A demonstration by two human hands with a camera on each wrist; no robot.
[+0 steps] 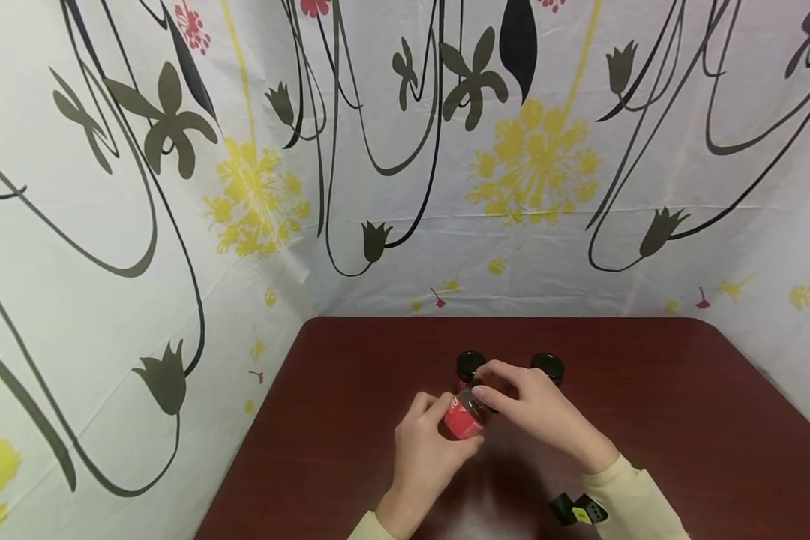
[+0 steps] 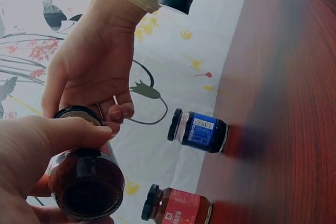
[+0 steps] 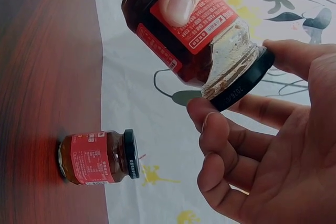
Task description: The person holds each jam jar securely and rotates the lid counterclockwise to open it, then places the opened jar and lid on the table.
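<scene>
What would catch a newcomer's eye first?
The white backdrop with its big yellow flowers fills most of the head view. Over the table, the left grip holds a tilted red-labelled jar; the right grip pinches its black lid. Beyond stand a blue-labelled jar and another red-labelled jar.

I make out "2026" on the dark lid (image 3: 242, 84) of the tilted jar (image 3: 186, 56); its red label (image 3: 205, 27) and the barcoded blue label (image 2: 202, 131) bear print too small to read.
</scene>
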